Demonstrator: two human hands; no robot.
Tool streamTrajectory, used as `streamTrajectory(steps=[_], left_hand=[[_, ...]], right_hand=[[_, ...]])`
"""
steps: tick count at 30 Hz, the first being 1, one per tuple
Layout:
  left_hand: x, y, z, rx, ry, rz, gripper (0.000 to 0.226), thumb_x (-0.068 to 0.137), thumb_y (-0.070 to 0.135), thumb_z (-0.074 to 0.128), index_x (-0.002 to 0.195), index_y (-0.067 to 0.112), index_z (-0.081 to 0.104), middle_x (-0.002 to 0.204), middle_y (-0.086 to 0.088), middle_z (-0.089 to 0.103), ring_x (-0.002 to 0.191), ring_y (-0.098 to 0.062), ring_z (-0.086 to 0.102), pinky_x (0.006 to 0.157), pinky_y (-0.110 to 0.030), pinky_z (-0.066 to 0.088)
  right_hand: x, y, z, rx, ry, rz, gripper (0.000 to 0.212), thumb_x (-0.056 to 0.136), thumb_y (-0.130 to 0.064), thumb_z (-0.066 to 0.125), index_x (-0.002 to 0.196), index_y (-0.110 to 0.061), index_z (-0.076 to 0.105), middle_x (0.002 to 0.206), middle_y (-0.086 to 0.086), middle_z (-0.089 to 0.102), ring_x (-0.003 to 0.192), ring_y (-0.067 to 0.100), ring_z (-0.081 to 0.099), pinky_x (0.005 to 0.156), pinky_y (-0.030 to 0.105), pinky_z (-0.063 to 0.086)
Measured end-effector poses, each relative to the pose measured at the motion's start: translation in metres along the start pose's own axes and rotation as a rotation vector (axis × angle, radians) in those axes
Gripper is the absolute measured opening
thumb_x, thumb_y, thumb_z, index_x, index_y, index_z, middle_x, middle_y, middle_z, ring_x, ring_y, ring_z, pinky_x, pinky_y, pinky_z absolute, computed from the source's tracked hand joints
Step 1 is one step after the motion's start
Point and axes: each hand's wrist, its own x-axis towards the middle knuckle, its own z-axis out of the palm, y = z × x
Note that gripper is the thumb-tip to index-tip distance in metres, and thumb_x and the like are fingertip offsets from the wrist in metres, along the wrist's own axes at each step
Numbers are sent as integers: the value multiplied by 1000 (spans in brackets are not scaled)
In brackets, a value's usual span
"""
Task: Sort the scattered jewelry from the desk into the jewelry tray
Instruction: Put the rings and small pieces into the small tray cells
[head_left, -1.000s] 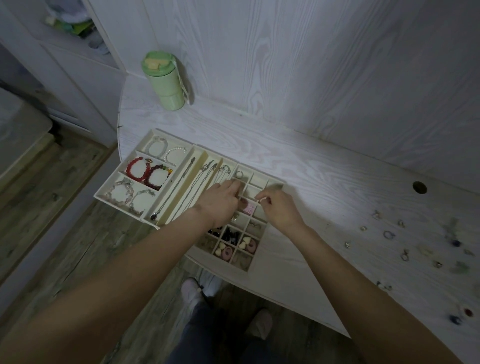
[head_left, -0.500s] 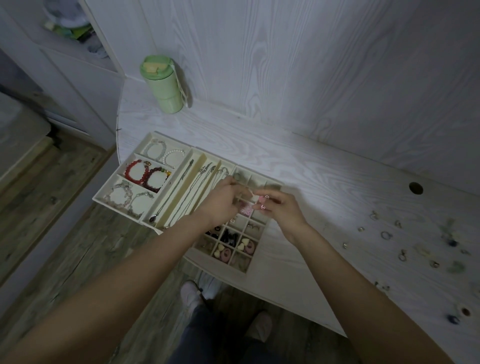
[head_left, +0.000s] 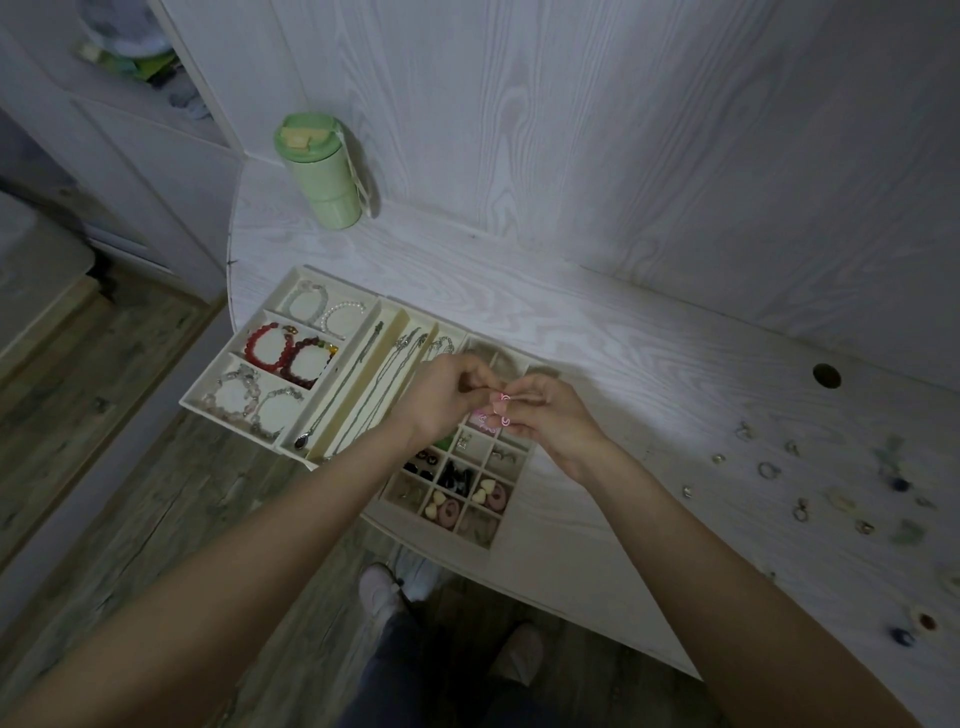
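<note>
From the head view, the left hand (head_left: 441, 397) and right hand (head_left: 540, 415) meet fingertip to fingertip above the small square compartments of the cream compartmented jewelry tray (head_left: 332, 374), fingers curled and pinching something too small to identify. More scattered small rings and earrings (head_left: 769, 470) lie well apart on the whitewashed wooden desk (head_left: 597, 338), right of the tray. A green lidded tumbler (head_left: 321, 174) stands by the wall.

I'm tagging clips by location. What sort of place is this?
Probably a bedroom or dressing corner at home: a pale wood-grain desk against matching wall panels, a jewelry tray with bracelets, a green tumbler, and wood-look flooring below.
</note>
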Motion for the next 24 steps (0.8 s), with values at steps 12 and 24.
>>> streamTrajectory(steps=[12,24], left_hand=[[4,-18,0,50,9,-241,5,85,8,67,82,12,68,73,4,64,63,-2,56,73,-24,47],[15,-27,10,251,-71,-354,7,89,16,63,94,12,67,86,1,63,78,-12,56,73,-23,42]], right_hand=[[18,13,1,-344,240,-89,12,77,4,72,75,-7,68,74,11,68,48,10,63,53,18,52],[25,20,14,-956,296,-174,17,83,-6,68,76,-22,69,94,0,70,90,18,65,76,35,55]])
